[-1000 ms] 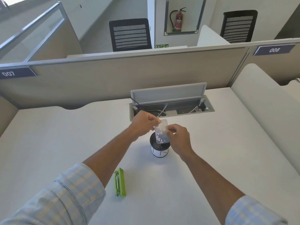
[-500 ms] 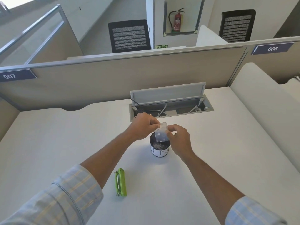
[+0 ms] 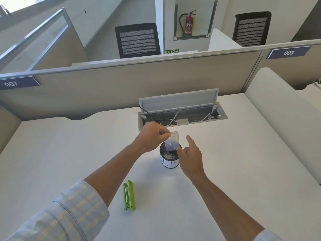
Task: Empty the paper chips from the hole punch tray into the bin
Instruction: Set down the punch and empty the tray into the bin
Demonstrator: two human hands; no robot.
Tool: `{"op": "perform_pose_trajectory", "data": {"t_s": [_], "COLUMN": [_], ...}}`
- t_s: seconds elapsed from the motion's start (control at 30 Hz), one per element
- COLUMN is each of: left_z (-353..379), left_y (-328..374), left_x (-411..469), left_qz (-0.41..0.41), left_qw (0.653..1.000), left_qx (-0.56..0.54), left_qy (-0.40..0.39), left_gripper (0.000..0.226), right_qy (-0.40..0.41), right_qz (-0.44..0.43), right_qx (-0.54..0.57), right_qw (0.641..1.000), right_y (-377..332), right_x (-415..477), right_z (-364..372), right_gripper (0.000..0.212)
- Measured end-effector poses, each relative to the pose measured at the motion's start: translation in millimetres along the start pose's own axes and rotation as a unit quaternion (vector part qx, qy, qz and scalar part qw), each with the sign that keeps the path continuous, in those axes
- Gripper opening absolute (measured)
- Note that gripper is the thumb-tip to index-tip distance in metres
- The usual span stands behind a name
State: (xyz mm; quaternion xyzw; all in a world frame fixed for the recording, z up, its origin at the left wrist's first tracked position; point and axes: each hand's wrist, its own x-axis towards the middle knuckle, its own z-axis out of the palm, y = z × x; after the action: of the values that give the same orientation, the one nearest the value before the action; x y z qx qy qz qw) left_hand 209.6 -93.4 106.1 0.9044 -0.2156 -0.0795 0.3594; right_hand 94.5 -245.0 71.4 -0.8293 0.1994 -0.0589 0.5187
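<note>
A clear plastic chip tray [image 3: 172, 142] is held tilted over a small round bin [image 3: 169, 160] in the middle of the desk. My left hand [image 3: 152, 136] pinches the tray's upper edge. My right hand [image 3: 190, 155] sits just right of the bin, thumb near the tray's lower corner and index finger stretched out free. White paper chips [image 3: 169, 155] lie inside the dark bin. The green hole punch [image 3: 129, 197] lies on the desk near my left forearm.
An open cable box [image 3: 182, 117] with a raised grey lid is set into the white desk [image 3: 243, 171] just behind the bin. A beige partition [image 3: 121, 87] runs along the far edge. A white side panel [image 3: 284, 115] borders the right.
The chips have dropped out of the tray into the bin. My right hand let go of the tray and its index finger has lifted away. My left hand keeps its hold.
</note>
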Motion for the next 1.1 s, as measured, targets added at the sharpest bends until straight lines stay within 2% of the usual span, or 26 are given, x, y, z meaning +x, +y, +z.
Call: {"op": "perform_pose_trajectory", "data": {"t_s": [0.13,0.27,0.37,0.47,0.6,0.77,0.87,0.93,1.1], "left_z": [3,3,3,3,4,3,2,2,1], "left_y": [1,2,2,2,0,-5,-6,-6,0], "left_x": [-7,-11,-15,-18,-21,-23,-24,-23,-21], "left_qz": [0.015,0.022,0.024,0.030,0.033,0.042,0.040,0.032,0.029], "left_qw": [1.000,1.000,1.000,0.999,0.999,0.999,0.999,0.999,0.999], "left_qx": [0.006,0.003,0.002,0.003,0.012,0.016,0.011,0.007,-0.002], "left_qy": [0.005,0.007,0.011,0.013,0.008,0.017,0.024,0.025,0.029], "left_gripper": [0.016,0.016,0.017,0.017,0.015,0.016,0.015,0.016,0.014], "right_qy": [-0.029,-0.013,-0.019,-0.008,-0.033,0.002,0.069,0.076,0.027], "right_qz": [-0.037,-0.001,-0.035,0.004,-0.017,0.009,-0.080,-0.144,-0.218], "right_qx": [-0.010,0.009,0.004,0.024,0.022,0.021,-0.059,-0.141,-0.301], "right_qw": [0.999,1.000,0.999,1.000,0.999,1.000,0.993,0.977,0.928], "right_y": [0,-2,-2,0,2,-2,-5,-2,3], "right_x": [-7,-8,-8,-7,-5,-6,-15,-21,-20], "right_z": [2,2,3,2,2,-2,-2,2,11], "right_gripper": [0.040,0.057,0.044,0.057,0.043,0.052,0.033,0.026,0.040]}}
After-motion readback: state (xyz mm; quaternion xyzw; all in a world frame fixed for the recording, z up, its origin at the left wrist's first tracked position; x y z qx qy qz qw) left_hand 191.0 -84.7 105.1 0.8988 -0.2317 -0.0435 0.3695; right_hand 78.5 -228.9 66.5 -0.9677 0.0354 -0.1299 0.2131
